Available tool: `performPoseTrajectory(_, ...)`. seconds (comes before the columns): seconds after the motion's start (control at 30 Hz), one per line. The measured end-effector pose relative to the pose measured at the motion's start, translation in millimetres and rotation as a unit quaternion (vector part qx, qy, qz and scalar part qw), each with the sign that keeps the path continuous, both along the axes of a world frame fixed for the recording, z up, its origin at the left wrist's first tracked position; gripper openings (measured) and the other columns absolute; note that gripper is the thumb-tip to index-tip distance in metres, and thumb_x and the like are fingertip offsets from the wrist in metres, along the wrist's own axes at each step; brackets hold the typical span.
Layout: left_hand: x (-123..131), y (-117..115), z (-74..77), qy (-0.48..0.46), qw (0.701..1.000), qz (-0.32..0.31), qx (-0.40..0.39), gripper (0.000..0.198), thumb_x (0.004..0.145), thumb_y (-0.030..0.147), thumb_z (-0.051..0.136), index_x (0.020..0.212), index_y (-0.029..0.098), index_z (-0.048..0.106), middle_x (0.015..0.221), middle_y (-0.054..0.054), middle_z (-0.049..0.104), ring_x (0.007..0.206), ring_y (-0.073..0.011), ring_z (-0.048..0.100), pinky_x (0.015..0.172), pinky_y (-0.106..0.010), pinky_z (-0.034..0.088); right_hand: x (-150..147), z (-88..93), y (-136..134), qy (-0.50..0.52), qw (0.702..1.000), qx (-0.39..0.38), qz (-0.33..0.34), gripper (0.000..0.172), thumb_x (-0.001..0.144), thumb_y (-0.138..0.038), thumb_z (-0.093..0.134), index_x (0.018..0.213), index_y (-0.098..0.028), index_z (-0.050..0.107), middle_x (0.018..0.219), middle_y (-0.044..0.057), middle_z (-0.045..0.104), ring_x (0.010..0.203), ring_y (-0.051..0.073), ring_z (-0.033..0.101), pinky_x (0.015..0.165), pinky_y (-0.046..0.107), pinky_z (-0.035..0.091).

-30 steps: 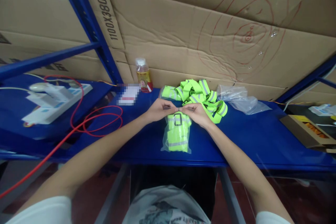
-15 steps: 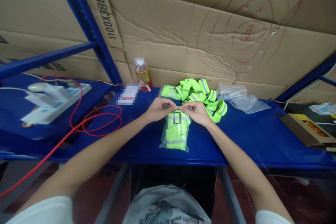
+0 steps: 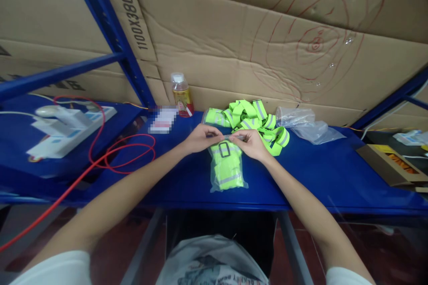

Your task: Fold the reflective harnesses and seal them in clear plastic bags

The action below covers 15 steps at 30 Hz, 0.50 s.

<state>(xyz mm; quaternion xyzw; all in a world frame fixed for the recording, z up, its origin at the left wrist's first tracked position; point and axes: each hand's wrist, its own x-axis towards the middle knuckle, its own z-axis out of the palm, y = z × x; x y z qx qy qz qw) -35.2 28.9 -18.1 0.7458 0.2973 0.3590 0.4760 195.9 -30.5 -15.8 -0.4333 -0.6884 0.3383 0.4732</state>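
from where i stood, the person's white sleeves (image 3: 55, 271) were nearest, and both bare forearms (image 3: 133, 188) slanted forward and inward from them over the blue tabletop (image 3: 321, 173). the clear plastic bag (image 3: 213, 182) lay toward the table's front edge, in the gap between the arms, with a folded fluorescent yellow-green reflective strap (image 3: 229, 173) inside. the strap made a flat, layered bundle, slightly askew, crossed by silvery grey bands, and a black rectangular buckle (image 3: 224, 149) sat tilted near its upper end. the plastic was wrinkled and stood out past the bundle at the lower corners.

at the bag's far end the hands nearly met, knuckles raised and fingers bent inward. the left hand (image 3: 203, 138) pinched the bag's top edge between thumb and fingertips, and the right hand (image 3: 250, 143) nipped the same edge just beside it.

just beyond the hands was a tangled heap of matching straps (image 3: 247, 113), with loose clear plastic (image 3: 297, 122) to its right and a white-capped bottle (image 3: 183, 98) to its left, before the cardboard (image 3: 207, 31) backing.
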Motion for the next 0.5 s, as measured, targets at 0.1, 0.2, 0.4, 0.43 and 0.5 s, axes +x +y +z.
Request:
performPoseTrajectory(0.1, 1.4, 0.6, -3.9, -0.024, 0.999, 0.024, -0.015, 0.040, 0.075, 0.051, 0.091, 0.081, 0.013, 0.082, 0.082, -0.008, 0.080, 0.073, -0.0164, 0.069, 0.070, -0.027, 0.054, -2.7, 1.6, -0.6, 0.035, 0.999, -0.032, -0.012, 0.042, 0.083, -0.056, 0.084, 0.089, -0.014, 0.083, 0.080, 0.007, 0.078, 0.065, 0.015, 0.063, 0.062, 0.028, 0.053)
performPoseTrajectory(0.2, 0.5, 1.9, -5.0, -0.054, 0.996, 0.058, -0.039, 0.039, 0.076, 0.051, 0.090, 0.085, 0.014, 0.082, 0.081, -0.007, 0.079, 0.071, -0.0158, 0.068, 0.067, -0.026, 0.052, -4.1, 4.2, -2.4, 0.060, 0.992, -0.108, -0.010, 0.053, 0.084, -0.063, 0.082, 0.106, -0.014, 0.083, 0.071, 0.002, 0.072, 0.060, 0.013, 0.057, 0.055, 0.025, 0.052)
performPoseTrajectory(0.4, -10.8, 8.1, 6.9, 0.004, 0.994, 0.001, -0.106, 0.033, 0.077, 0.047, 0.087, 0.076, 0.016, 0.079, 0.062, -0.001, 0.067, 0.052, -0.0096, 0.052, 0.048, -0.020, 0.037, -5.7, 2.4, -5.2, 0.061, 0.984, -0.158, 0.056, 0.062, 0.077, -0.062, 0.089, 0.117, -0.015, 0.078, 0.068, -0.004, 0.066, 0.057, 0.009, 0.047, 0.054, 0.022, 0.045)
performPoseTrajectory(0.43, -12.5, 8.9, 8.6, 0.026, 0.993, -0.029, -0.111, 0.034, 0.078, 0.049, 0.087, 0.078, 0.016, 0.080, 0.061, 0.000, 0.066, 0.050, -0.0092, 0.050, 0.047, -0.020, 0.036, -6.6, 1.0, -5.6, 0.058, 0.986, -0.140, 0.072, 0.061, 0.077, -0.062, 0.089, 0.113, -0.014, 0.079, 0.070, -0.002, 0.068, 0.058, 0.009, 0.046, 0.054, 0.022, 0.042)
performPoseTrajectory(0.5, -14.4, 10.2, 9.9, 0.052, 0.991, -0.072, -0.100, 0.038, 0.079, 0.052, 0.088, 0.083, 0.015, 0.083, 0.061, -0.001, 0.066, 0.050, -0.0092, 0.050, 0.046, -0.019, 0.036, -8.6, -1.9, -6.0, 0.047, 0.990, -0.094, 0.098, 0.060, 0.079, -0.064, 0.087, 0.111, -0.014, 0.078, 0.073, -0.001, 0.070, 0.058, 0.009, 0.045, 0.054, 0.023, 0.038)
